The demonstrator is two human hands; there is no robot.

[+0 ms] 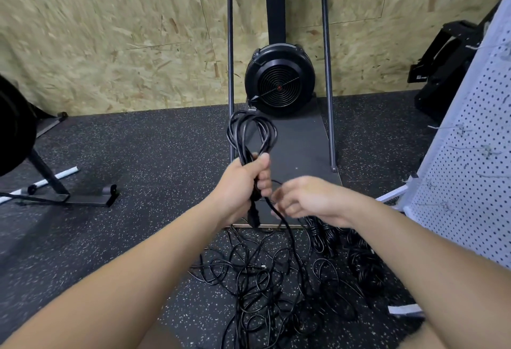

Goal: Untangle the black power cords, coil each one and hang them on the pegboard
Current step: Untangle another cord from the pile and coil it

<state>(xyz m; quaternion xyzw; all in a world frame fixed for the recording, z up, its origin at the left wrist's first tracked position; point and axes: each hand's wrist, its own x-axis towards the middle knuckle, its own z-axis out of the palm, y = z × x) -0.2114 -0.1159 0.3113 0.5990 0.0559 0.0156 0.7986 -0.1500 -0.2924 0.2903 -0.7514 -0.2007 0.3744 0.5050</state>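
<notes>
The left hand (246,182) is fisted around a part-wound coil of black power cord (250,138), loops standing up above the thumb and a plug (254,217) hanging below the fist. The right hand (301,196) is blurred beside it, fingers loosely curled about the cord's trailing length; whether it truly grips cannot be told. That length drops into a loose tangle of thin, glossy black cords (265,279) on the speckled rubber floor (124,238). Finished bundles (356,254) lie at the tangle's right edge, by the foot of the white perforated pegboard (470,155) with wire hooks. Behind stands a black exercise machine's round fan housing (278,82) against a chipboard wall (110,30).
</notes>
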